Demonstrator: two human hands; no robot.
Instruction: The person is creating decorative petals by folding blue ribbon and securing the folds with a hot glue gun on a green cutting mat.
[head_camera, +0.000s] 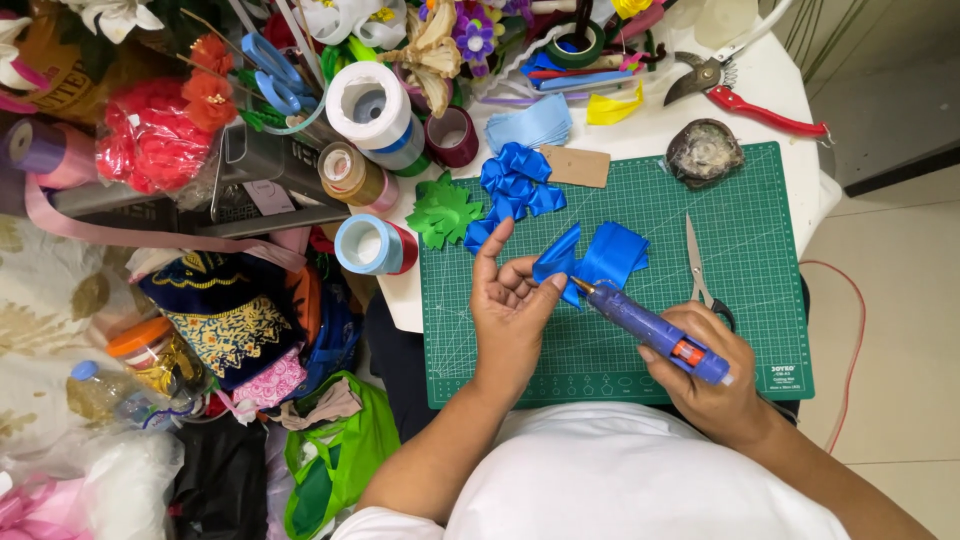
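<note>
My left hand (510, 300) pinches a folded blue ribbon petal (558, 268) between thumb and fingers above the green cutting mat (740, 250). My right hand (715, 375) grips a blue glue gun (655, 330), its metal tip touching the base of the petal. A wider folded piece of blue ribbon (615, 252) lies just behind the petal. A blue ribbon flower (515, 185) made of several petals rests on the mat's far left corner, beside a green leaf cutout (442, 212).
Scissors (700, 270) lie on the mat right of the ribbon. Ribbon and tape rolls (372, 245) crowd the table's left edge. Red-handled pruners (745, 95), a dark round dish (704, 152) and a brown card tag (577, 166) sit at the back. Bags and bottles fill the floor at left.
</note>
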